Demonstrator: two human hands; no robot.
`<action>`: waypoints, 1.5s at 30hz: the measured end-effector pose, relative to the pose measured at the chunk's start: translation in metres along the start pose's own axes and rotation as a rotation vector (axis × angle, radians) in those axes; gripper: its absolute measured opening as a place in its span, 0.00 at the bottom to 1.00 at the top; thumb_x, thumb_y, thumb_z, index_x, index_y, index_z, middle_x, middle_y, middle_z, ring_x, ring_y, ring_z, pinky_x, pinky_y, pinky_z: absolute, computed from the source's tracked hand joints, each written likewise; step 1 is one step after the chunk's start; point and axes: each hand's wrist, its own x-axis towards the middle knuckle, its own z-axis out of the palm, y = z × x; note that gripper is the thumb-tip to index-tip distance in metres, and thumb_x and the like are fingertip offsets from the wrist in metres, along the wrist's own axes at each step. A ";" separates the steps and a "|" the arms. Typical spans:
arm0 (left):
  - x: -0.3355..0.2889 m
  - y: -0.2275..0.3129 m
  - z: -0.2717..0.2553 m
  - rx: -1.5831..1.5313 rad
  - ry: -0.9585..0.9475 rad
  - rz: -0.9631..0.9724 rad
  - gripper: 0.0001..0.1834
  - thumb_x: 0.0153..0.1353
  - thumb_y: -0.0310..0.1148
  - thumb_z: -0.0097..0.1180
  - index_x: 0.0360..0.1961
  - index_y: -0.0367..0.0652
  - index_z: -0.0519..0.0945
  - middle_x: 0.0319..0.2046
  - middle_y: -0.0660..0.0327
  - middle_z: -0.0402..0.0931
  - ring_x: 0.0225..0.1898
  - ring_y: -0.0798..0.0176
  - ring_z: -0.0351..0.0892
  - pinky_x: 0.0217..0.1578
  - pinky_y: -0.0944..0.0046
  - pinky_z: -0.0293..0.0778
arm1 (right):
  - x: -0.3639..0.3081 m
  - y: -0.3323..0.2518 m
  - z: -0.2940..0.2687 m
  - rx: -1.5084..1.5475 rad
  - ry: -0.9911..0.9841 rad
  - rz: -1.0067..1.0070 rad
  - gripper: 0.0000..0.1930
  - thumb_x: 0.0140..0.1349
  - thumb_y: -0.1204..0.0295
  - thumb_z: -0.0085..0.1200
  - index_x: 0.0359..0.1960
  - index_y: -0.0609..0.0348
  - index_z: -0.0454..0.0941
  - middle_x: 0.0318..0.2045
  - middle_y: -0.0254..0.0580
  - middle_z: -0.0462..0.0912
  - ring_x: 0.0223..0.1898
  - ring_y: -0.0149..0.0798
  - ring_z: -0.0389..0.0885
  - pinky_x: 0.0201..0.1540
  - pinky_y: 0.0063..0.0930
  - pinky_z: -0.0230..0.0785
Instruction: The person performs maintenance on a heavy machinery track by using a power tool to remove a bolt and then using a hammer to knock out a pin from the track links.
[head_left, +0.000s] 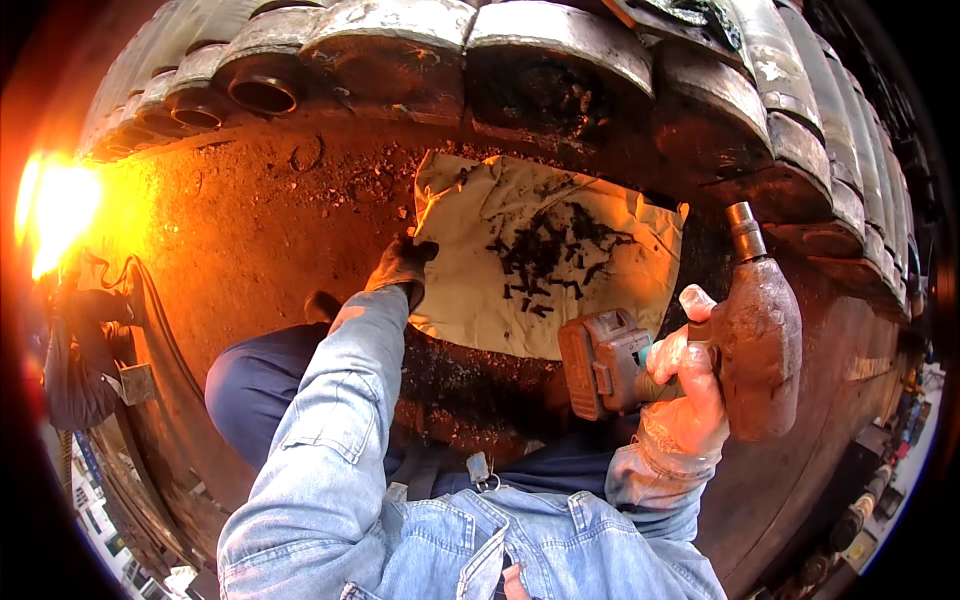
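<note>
My right hand (692,385), in a pale, dirty glove, is wrapped round the handle of a cordless impact wrench (762,350). A metal socket (744,230) on its nose points away from me, and the battery block (602,365) lies to the left of the hand. At the left edge of a creased tan sheet (455,290), my left hand (400,264) in a dark glove closes on that edge, a finger lying over it. On the sheet is a spread of dark bolts (550,250), several of them overlapping.
A row of big metal cylinders (390,70) curves across the far side. Loose debris (370,180) dots the rusty floor (240,230). Far left, a bright flame-like glare (62,215) shines above another person (85,350) and a cable (165,325). Assorted items (870,490) line the right edge.
</note>
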 end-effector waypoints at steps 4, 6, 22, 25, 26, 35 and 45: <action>-0.015 -0.005 -0.006 -0.052 0.117 0.008 0.33 0.57 0.50 0.65 0.59 0.41 0.81 0.55 0.43 0.82 0.58 0.41 0.80 0.56 0.47 0.74 | 0.000 -0.002 0.008 0.002 0.006 0.007 0.19 0.63 0.69 0.54 0.53 0.67 0.73 0.22 0.35 0.73 0.32 0.29 0.70 0.36 0.28 0.65; -0.011 -0.013 -0.005 -0.115 0.134 0.015 0.32 0.57 0.49 0.65 0.58 0.42 0.81 0.55 0.41 0.81 0.58 0.39 0.80 0.57 0.47 0.73 | 0.000 -0.004 0.015 0.006 0.033 0.010 0.18 0.63 0.69 0.54 0.51 0.66 0.74 0.24 0.35 0.73 0.33 0.30 0.70 0.36 0.28 0.65; 0.059 -0.117 -0.191 0.050 0.325 -0.179 0.38 0.55 0.53 0.67 0.62 0.39 0.79 0.58 0.43 0.80 0.61 0.45 0.79 0.58 0.49 0.74 | 0.008 0.022 0.038 0.064 -0.046 0.087 0.18 0.65 0.74 0.54 0.55 0.64 0.74 0.51 0.44 0.77 0.27 0.26 0.69 0.37 0.30 0.66; 0.051 -0.116 -0.199 0.051 0.237 -0.155 0.37 0.56 0.54 0.66 0.60 0.39 0.80 0.58 0.43 0.80 0.61 0.45 0.79 0.59 0.49 0.74 | 0.006 0.019 0.044 0.067 -0.052 0.084 0.18 0.64 0.73 0.55 0.55 0.64 0.74 0.53 0.43 0.76 0.27 0.26 0.69 0.36 0.30 0.66; 0.050 -0.113 -0.201 0.086 0.226 -0.145 0.37 0.56 0.54 0.66 0.60 0.39 0.80 0.58 0.43 0.80 0.61 0.45 0.79 0.59 0.49 0.74 | 0.005 0.018 0.045 0.062 -0.071 0.094 0.19 0.64 0.73 0.56 0.56 0.64 0.74 0.54 0.43 0.76 0.27 0.26 0.70 0.36 0.30 0.66; -0.034 -0.023 -0.328 0.549 0.460 -0.132 0.36 0.63 0.47 0.65 0.67 0.40 0.73 0.64 0.41 0.73 0.67 0.44 0.72 0.67 0.48 0.69 | 0.000 0.022 0.051 0.136 -0.141 0.037 0.27 0.61 0.80 0.56 0.64 0.59 0.72 0.53 0.42 0.81 0.29 0.26 0.72 0.33 0.25 0.70; -0.189 -0.159 -0.339 1.101 0.065 -0.287 0.38 0.58 0.54 0.67 0.68 0.53 0.74 0.65 0.56 0.76 0.64 0.51 0.77 0.63 0.53 0.74 | -0.007 0.015 0.060 0.197 -0.184 0.000 0.20 0.57 0.77 0.60 0.54 0.58 0.79 0.44 0.32 0.81 0.28 0.25 0.72 0.31 0.23 0.67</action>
